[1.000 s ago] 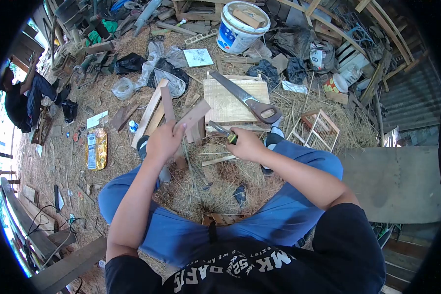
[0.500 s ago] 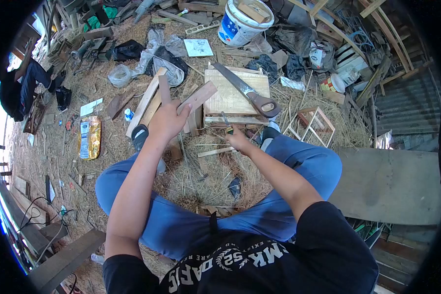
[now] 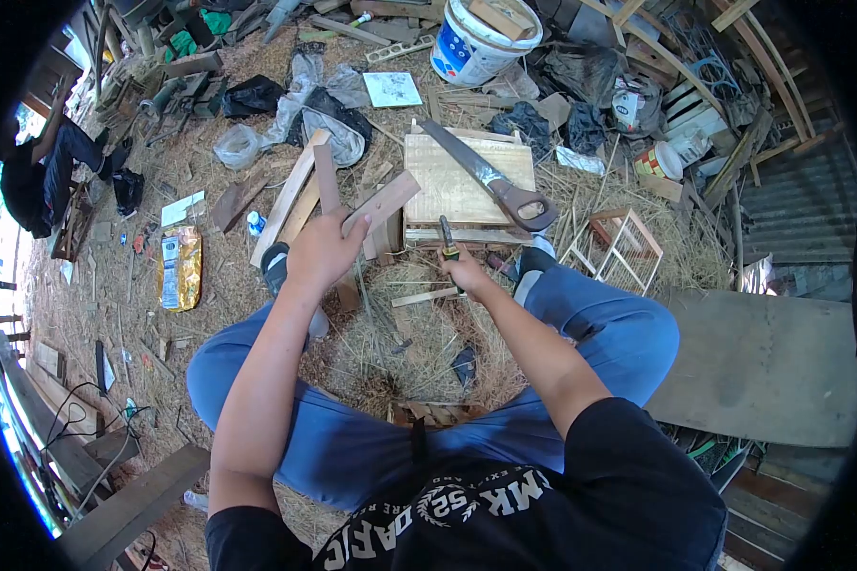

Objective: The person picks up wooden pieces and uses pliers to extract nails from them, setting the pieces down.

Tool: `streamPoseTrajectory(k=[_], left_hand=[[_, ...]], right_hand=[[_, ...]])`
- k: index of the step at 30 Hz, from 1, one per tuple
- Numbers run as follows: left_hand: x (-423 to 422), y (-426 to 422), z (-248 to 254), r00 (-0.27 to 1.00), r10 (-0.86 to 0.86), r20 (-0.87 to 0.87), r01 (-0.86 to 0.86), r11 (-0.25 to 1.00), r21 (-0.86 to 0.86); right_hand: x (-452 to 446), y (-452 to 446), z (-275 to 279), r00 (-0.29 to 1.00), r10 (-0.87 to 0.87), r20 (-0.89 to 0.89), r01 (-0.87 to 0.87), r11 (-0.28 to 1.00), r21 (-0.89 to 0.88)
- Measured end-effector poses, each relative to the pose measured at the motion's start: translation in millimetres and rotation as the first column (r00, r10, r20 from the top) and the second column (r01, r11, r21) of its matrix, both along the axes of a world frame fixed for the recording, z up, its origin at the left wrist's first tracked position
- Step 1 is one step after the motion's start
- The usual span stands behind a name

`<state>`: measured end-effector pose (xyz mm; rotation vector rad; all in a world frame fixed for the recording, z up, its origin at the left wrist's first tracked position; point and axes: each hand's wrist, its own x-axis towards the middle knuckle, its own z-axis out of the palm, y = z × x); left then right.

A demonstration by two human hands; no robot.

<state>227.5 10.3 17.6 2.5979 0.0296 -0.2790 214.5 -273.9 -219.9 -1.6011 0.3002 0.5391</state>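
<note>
1. Left hand (image 3: 322,252): fingers closed around two flat wooden strips (image 3: 390,198), which spread in a V — any joint between them is hidden by the hand.
2. Right hand (image 3: 465,272): wrapped around the handle of a metal-tipped hand tool (image 3: 446,231), tip pointing away from the body.
3. Strip position: raised in front of the person, toward the left side of the wooden panel (image 3: 433,181).
4. Handsaw (image 3: 483,174): lies diagonally across the panel — handle at right.

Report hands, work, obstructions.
Left grip: holding slanted wooden strip. Right grip: holding metal-tipped tool. Saw on pale board ahead, apart from both grips.
</note>
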Motion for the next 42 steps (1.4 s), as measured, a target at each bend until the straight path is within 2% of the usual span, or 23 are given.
streamPoseTrajectory(k=[2,4,7,11,16,18,20,23,26,27,28,29,30,32,33,35,36,38,42], left_hand=[[1.1,-2.0,0.4,1.0,-0.004,-0.019,0.004,1.0,-0.004],[1.6,-3.7,1.1,1.0,-0.008,-0.021,0.008,1.0,0.006],[2.3,-3.9,-1.2,1.0,-0.012,-0.024,0.013,1.0,0.01],[2.9,-5.0,-1.5,1.0,-0.013,-0.012,0.013,1.0,0.014],[2.0,-6.5,0.9,1.0,-0.017,-0.019,0.018,1.0,0.024],[2.2,-6.6,1.5,0.999,-0.02,-0.037,0.021,0.999,0.025],[1.4,-7.4,0.4,0.998,-0.018,-0.061,0.019,1.0,0.009],[2.1,-8.1,-2.1,0.996,-0.038,-0.075,0.038,0.999,-0.006],[5.3,-6.0,-15.9,0.998,-0.062,-0.017,0.062,0.998,-0.03],[6.7,-5.8,-16.0,0.998,-0.063,-0.015,0.063,0.998,-0.032],[9.1,-5.9,-15.7,0.993,-0.081,-0.091,0.071,0.992,-0.109],[10.7,-6.5,-15.3,0.981,-0.103,-0.164,0.072,0.98,-0.186],[10.3,-7.8,-9.2,0.982,-0.103,-0.161,0.072,0.98,-0.187],[6.5,-11.1,9.8,0.943,-0.229,-0.242,0.093,0.878,-0.469],[5.1,-12.2,11.9,0.942,-0.233,-0.242,0.096,0.878,-0.469],[2.6,-13.2,12.9,0.914,-0.345,-0.214,0.127,0.745,-0.655],[3.8,-13.3,8.2,0.914,-0.344,-0.215,0.126,0.745,-0.655],[7.5,-12.1,-3.4,0.881,-0.47,0.06,0.409,0.691,-0.596],[7.0,-11.3,2.9,0.876,-0.479,-0.06,0.316,0.663,-0.678]], right_hand=[[2.9,-3.5,0.5,1.0,0.018,-0.02,-0.018,1.0,0.018],[5.3,-9.0,4.9,0.996,0.084,0.006,-0.084,0.989,0.121],[5.8,-13.5,21.1,0.996,0.085,0.004,-0.085,0.982,0.169],[8.8,-21.1,53.6,0.996,0.09,0.021,-0.092,0.984,0.153],[13.0,-42.0,75.9,0.991,0.074,-0.115,-0.045,0.972,0.233],[14.7,-50.0,80.9,0.984,0.144,-0.106,-0.116,0.964,0.238],[11.6,-49.2,102.2,0.969,0.076,-0.236,-0.008,0.961,0.275],[13.2,-48.5,128.5,0.969,0.102,-0.227,-0.064,0.983,0.17],[15.5,-44.4,173.2,0.965,0.165,-0.204,-0.128,0.974,0.185],[11.7,-38.4,196.6,0.974,0.174,-0.148,-0.135,0.961,0.241],[9.2,-34.4,216.4,0.974,0.174,-0.147,-0.135,0.962,0.239],[7.4,-31.3,234.2,0.96,0.258,-0.107,-0.223,0.939,0.263],[5.4,-28.0,250.0,0.938,0.34,-0.065,-0.309,0.908,0.283],[-2.3,-19.0,269.5,0.939,0.334,-0.08,-0.299,0.909,0.29],[-4.8,-17.2,274.7,0.912,0.4,-0.091,-0.343,0.864,0.368],[-7.7,-14.3,272.7,0.873,0.474,-0.116,-0.369,0.796,0.48],[-7.4,-11.8,270.9,0.872,0.475,-0.117,-0.369,0.795,0.481],[-6.1,-6.0,266.6,0.84,0.521,-0.15,-0.373,0.756,0.538],[-0.2,-3.7,256.3,0.835,0.533,-0.138,-0.363,0.722,0.589]])
